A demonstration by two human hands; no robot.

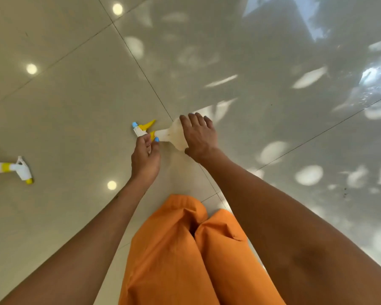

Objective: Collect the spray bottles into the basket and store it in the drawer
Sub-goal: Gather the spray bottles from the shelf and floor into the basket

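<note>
Head view: spray bottle [163, 134] lies on the floor [75, 95], long axis nine-to-three; left hand [145, 158] pinches its neck, right hand [199, 136] cups its body.

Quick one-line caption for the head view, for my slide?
Both hands, left hand and right hand, grasp a spray bottle lying on tiled floor.

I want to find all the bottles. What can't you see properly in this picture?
Head view only:
- Second spray bottle: its body is cut off by the left edge.
- Held spray bottle: its base is hidden under the right hand; part of its neck is covered by the left hand.
- Basket and drawer: not in view.
</note>
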